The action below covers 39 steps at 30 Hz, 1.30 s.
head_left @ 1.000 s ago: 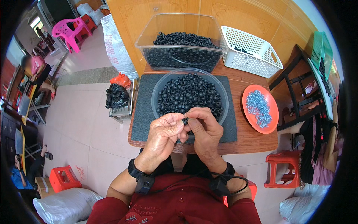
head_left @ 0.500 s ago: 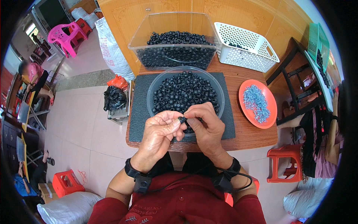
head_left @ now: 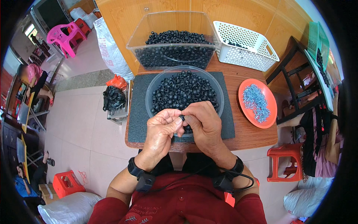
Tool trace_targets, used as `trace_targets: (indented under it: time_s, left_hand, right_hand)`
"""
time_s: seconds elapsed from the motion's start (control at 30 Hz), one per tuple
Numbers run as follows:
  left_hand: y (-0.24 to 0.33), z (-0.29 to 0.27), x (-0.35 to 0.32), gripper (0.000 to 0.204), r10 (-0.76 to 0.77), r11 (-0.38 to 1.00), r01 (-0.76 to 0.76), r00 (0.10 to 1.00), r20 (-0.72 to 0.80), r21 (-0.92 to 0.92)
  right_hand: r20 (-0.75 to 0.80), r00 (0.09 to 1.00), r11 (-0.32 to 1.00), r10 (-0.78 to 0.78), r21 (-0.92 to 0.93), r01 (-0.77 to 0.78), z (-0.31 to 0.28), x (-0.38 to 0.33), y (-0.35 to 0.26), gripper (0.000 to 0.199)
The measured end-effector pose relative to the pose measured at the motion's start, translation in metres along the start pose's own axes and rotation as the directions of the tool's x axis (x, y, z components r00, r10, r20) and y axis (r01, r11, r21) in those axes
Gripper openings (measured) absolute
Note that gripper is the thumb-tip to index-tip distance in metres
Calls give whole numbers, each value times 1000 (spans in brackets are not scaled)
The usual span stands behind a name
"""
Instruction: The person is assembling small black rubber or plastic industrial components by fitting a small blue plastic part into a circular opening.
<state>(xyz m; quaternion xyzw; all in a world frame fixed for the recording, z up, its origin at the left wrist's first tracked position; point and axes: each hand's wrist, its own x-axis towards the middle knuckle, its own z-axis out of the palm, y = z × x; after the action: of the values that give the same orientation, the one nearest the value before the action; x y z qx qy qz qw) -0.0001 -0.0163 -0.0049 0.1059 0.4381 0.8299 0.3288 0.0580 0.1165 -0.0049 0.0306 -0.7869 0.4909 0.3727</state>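
Observation:
Both my hands meet over the near rim of a round clear tub (head_left: 150, 98) filled with small black round pieces (head_left: 184, 89), many with a hole in them. My left hand (head_left: 159, 130) pinches one such black piece (head_left: 181, 117) between thumb and fingers. Against it, my right hand (head_left: 205, 128) is closed, thumb and forefinger pressed together at the piece; whatever lies between those fingertips is hidden. Right of the tub, an orange plate (head_left: 271, 98) carries a heap of small shiny bluish, clear-looking bits (head_left: 256, 102).
The tub stands on a dark grey mat (head_left: 138, 106) on a wooden table (head_left: 257, 140). Behind are a large clear bin (head_left: 169, 56) of black pieces and a white perforated basket (head_left: 242, 59). A red stool (head_left: 285, 162) and a seated person (head_left: 324, 142) are at right.
My right hand has shifted slightly, its fingers now closer over the black piece, which shows less. My left hand stays nearly in place, still pinching it.

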Motion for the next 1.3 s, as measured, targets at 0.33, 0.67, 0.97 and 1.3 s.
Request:
trace_targets:
  time_s: [0.33,0.67,0.97,1.3]
  left_hand:
    - [5,2,-2,18,29,998,-29,1000,4,62]
    - [4,-2,-2,18,72,989,-71,997,-7,128]
    - [3,-1,-2,17,55,989,-52,998,-18,139]
    - [3,-2,-2,16,19,989,-17,1000,-15,150]
  right_hand:
    - [137,980,976,-147,-138,166,-14,18,-7,13]
    - [248,967,987,-64,-125,97,-16,24,-12,14]
    - [253,960,977,-121,-140,161,-17,24,-11,14]
    - [264,930,921,-254,-228,316,-15,21,-12,16]
